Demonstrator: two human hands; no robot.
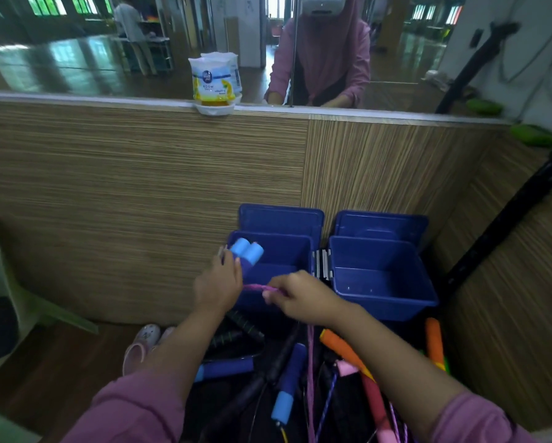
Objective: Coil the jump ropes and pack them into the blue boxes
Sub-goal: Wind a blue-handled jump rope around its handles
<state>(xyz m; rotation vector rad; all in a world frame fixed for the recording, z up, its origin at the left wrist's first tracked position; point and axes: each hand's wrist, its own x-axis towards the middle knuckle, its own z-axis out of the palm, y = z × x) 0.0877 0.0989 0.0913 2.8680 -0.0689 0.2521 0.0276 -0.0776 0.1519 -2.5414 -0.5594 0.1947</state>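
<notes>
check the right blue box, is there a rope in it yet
No, the right blue box shows only its bare floor, while the hands work a purple rope over the left box.

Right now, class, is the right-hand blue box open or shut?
Open: the right blue box shows a bare inside, and its lid stands up behind it.

Two open blue boxes (pixel 269 270) (pixel 381 276), two hands (pixel 217 287) (pixel 303 297), two light-blue-tipped handles (pixel 245 252) held together, two orange handles (pixel 341 346) (pixel 434 342), one air freshener (pixel 213 83)
</notes>
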